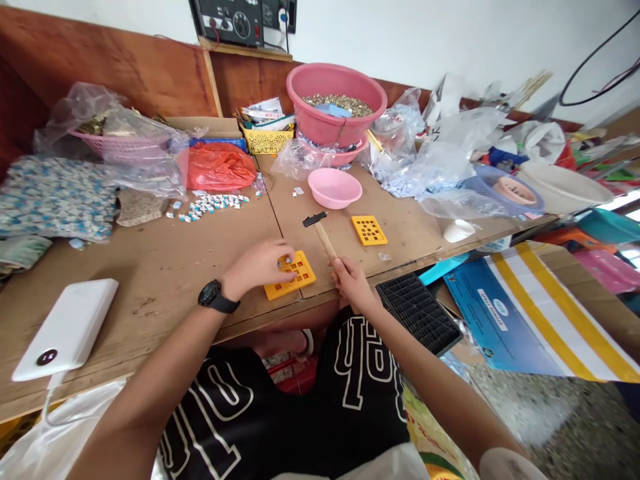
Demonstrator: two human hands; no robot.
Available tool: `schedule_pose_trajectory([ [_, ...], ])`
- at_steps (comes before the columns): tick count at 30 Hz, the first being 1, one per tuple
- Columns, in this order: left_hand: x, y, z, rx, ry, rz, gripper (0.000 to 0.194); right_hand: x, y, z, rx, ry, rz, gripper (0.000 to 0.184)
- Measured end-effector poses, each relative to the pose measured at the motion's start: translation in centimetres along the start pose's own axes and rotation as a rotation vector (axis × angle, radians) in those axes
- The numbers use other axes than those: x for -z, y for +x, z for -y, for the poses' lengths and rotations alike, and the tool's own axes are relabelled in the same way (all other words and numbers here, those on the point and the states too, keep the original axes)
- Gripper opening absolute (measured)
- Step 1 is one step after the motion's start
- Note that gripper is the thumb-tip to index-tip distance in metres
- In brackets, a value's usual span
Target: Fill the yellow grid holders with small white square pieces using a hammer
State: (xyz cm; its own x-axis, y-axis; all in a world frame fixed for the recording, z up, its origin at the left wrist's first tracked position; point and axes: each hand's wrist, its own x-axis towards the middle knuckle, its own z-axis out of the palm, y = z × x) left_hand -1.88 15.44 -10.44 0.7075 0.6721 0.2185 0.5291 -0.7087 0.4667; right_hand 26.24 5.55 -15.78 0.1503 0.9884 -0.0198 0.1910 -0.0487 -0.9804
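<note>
Outlined letters (357, 360) on the black shirt (300, 413) and the blue banner's label (493, 313) are unreadable.

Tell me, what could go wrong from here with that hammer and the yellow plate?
The small hammer in the right hand is close to the left hand, which rests on the yellow perforated plastic plate. A careless swing might catch those fingers. The plate also sits near the table's front edge, so a knock could perhaps send it over.
</note>
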Motion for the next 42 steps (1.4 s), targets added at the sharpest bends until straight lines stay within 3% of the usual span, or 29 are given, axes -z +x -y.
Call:
schedule_pose_trajectory([
  [3, -0.6, -0.2, -0.7, 0.025, 0.143, -0.020, 0.019, -0.4, 0.0, -0.6, -0.069, 0.083, -0.001, 0.068],
  [8, -0.2, 0.0, 0.0, -0.029, 0.135, 0.006, 0.017, 0.1, -0.2, -0.4, -0.083, 0.145, 0.020, 0.064],
  [16, -0.6, 0.3, 0.2, -0.047, 0.072, -0.011, 0.039, 0.3, -0.3, -0.2, -0.073, 0.177, 0.060, 0.066],
  [25, -0.5, 0.2, 0.5, -0.070, 0.034, -0.001, 0.015, 0.3, -0.5, -0.4, -0.052, 0.186, 0.037, 0.067],
  [36, -0.6, 0.1, 0.3, -0.055, -0.027, -0.027, 0.031, 0.0, -0.8, -0.6, -0.043, 0.168, -0.007, 0.066],
  [42, -0.9, 0.1, -0.2, -0.081, -0.006, -0.018, 0.020, 0.0, -1.0, -0.3, -0.038, 0.157, -0.011, 0.066],
])
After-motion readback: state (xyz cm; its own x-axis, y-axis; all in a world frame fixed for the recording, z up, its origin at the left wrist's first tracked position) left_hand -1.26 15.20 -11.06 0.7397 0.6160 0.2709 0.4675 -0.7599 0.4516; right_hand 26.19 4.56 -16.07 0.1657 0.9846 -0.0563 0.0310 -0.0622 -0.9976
